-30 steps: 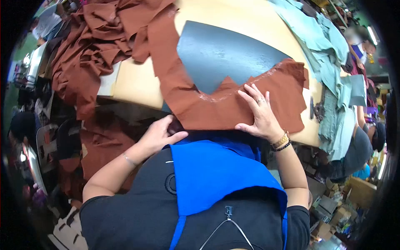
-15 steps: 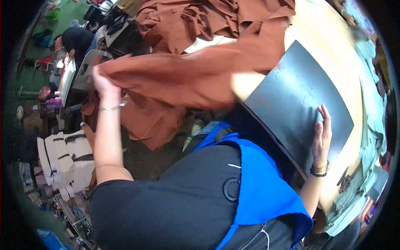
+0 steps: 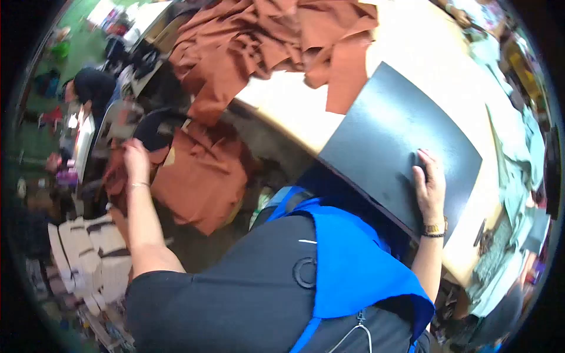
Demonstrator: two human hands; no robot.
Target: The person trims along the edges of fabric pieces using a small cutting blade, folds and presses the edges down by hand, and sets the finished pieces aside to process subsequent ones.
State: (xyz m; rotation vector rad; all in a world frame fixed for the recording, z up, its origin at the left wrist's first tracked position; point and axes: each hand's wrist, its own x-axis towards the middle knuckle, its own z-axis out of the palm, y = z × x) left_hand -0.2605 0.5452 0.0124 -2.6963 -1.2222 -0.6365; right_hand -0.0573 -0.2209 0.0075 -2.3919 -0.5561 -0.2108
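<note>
My left hand (image 3: 136, 160) is stretched out to the left, blurred, beside rust-brown fabric hanging over something low. I cannot tell whether its fingers grip any cloth. Just right of it lies a stack of rust-brown fabric pieces (image 3: 203, 179), below the table's level. My right hand (image 3: 432, 182) lies on a glossy black board (image 3: 388, 135), fingers stretched and holding nothing. The board rests on the pale table (image 3: 406, 35) and reaches its near edge. A crumpled heap of rust-brown fabric (image 3: 265, 35) covers the table's far left part, one strip running close to the board.
Pale green fabric (image 3: 500, 117) lies along the table's right side. At the lower left are bundled cream-coloured pieces (image 3: 88, 253). Another person (image 3: 94, 88) sits at the upper left beside a work surface. A dark slim tool (image 3: 480, 232) lies near the table's right edge.
The long rust-brown piece stretched between my left hand and the table has come off the table to the left. My left hand has lowered. My right hand stays on the board.
</note>
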